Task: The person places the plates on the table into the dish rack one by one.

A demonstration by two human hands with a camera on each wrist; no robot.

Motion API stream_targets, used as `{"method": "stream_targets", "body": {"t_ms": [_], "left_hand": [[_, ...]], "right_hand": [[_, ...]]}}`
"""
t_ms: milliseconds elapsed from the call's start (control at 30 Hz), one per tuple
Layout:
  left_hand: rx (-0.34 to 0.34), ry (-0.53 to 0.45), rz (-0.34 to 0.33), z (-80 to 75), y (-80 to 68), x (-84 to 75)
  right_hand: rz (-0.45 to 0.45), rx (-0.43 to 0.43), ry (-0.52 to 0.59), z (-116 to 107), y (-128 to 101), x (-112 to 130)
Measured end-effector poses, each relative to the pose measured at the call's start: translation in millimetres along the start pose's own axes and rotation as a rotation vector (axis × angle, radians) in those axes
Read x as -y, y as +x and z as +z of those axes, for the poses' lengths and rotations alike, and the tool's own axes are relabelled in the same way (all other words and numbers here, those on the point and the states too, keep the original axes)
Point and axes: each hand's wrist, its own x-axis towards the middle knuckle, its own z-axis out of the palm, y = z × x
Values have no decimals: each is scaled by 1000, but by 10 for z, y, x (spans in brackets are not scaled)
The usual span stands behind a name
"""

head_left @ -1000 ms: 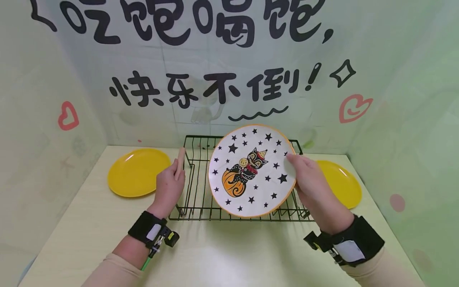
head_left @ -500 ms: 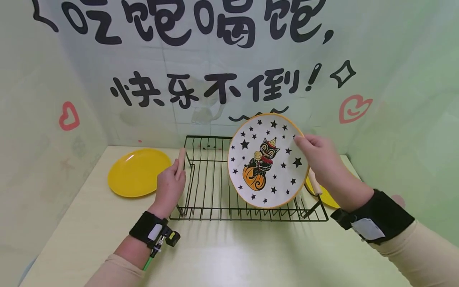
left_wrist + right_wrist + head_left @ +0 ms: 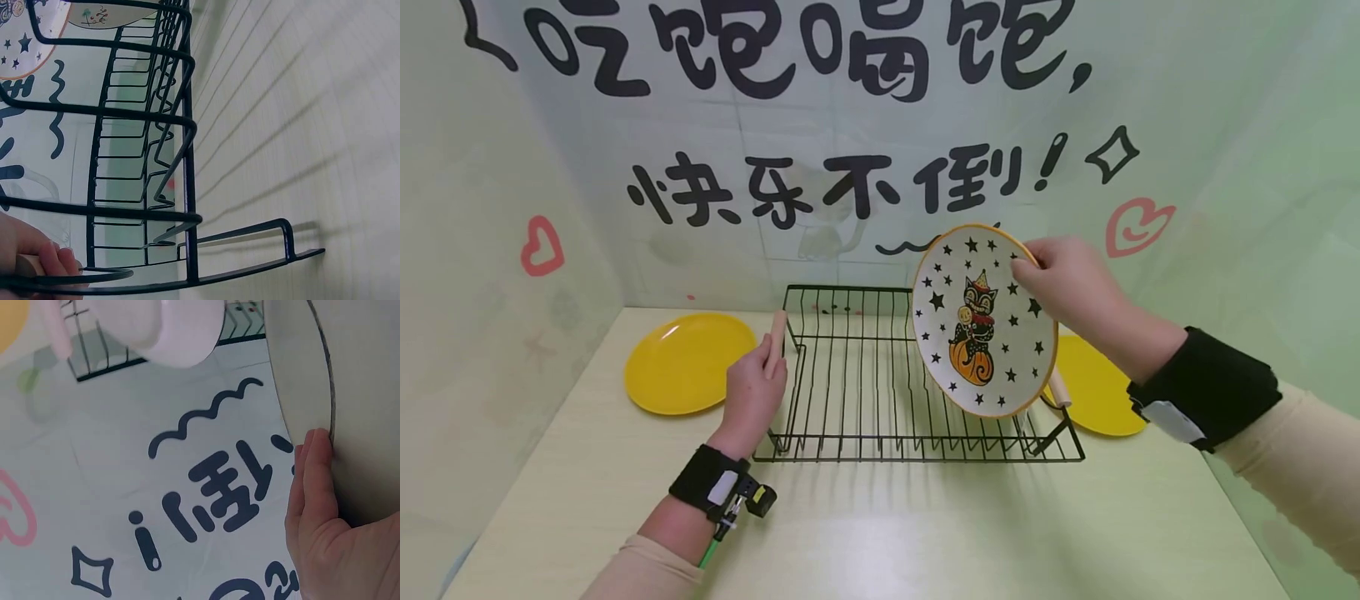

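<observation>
My right hand [image 3: 1067, 279] pinches the upper right rim of a round plate [image 3: 943, 342], white with an orange edge, black stars and a cat on a pumpkin. Tilted upright, the plate hangs over the right part of a black wire dish rack [image 3: 865, 392]. Its plain back [image 3: 369, 381] fills the right of the right wrist view. My left hand [image 3: 754, 392] grips the wooden handle [image 3: 777, 337] at the rack's left end. A second pale plate [image 3: 112, 15] with a small palm picture shows at the rack's far end in the left wrist view; the star plate hides it from the head view.
A yellow plate [image 3: 681, 375] lies on the table [image 3: 865, 533] left of the rack. Another yellow plate [image 3: 1101, 396] lies to the right, partly behind the right forearm. The rack's right wooden handle [image 3: 1058, 387] stands beside it. A printed backdrop [image 3: 700, 242] closes the back.
My right hand has carried the star plate to the right and upward, turning it narrower to the head view. The left hand stays on the rack's handle.
</observation>
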Motion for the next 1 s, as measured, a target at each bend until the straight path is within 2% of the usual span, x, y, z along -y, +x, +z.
{"method": "stream_targets", "body": {"t_ms": [233,367,500,633,833,1000], "left_hand": [[-3,11,12,16,2,4],[-9,21,12,19,6,4],[-13,24,7,22,6,7],[-15,20,-1,20,-5,15],[-11,8,-19,21,-13,17],[-2,-4,-31,21,-3,18]], "right_hand": [[9,23,-103,-20,123,113],[6,31,-203,-22,238,196],[16,78,-281,3,351,273],[23,126,-284,87,437,303],[-20,158,-291,262,523,305],[-29,177,-372,397,582,322]]}}
